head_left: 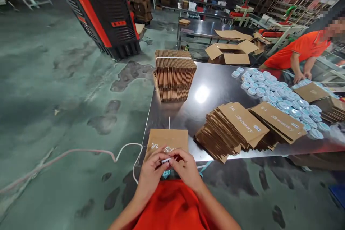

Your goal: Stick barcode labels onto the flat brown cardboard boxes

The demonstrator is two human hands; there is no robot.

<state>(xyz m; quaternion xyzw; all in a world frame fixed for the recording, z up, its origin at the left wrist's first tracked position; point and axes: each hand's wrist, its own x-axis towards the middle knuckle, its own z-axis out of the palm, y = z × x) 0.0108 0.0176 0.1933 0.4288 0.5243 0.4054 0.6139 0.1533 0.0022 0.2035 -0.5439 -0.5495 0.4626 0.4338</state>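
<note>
My left hand (151,168) and my right hand (185,167) meet at the table's near edge, fingers closed and pinching. Between their fingertips shows a short white strip (165,160), mostly covered by the fingers. Just beyond them lies a brown cardboard piece (172,135) with white printing, partly hidden by my hands. A narrow white strap (169,123) runs out from its far edge along the metal tabletop. Something light blue (166,174) hangs below my hands.
A strapped bundle of folded cardboard (175,75) stands at the back left. Printed cartons (242,120) lie fanned on the right, near many pale blue round packs (283,93). A white cord (102,151) trails left. Across the table, a person in orange (302,48) handles packs.
</note>
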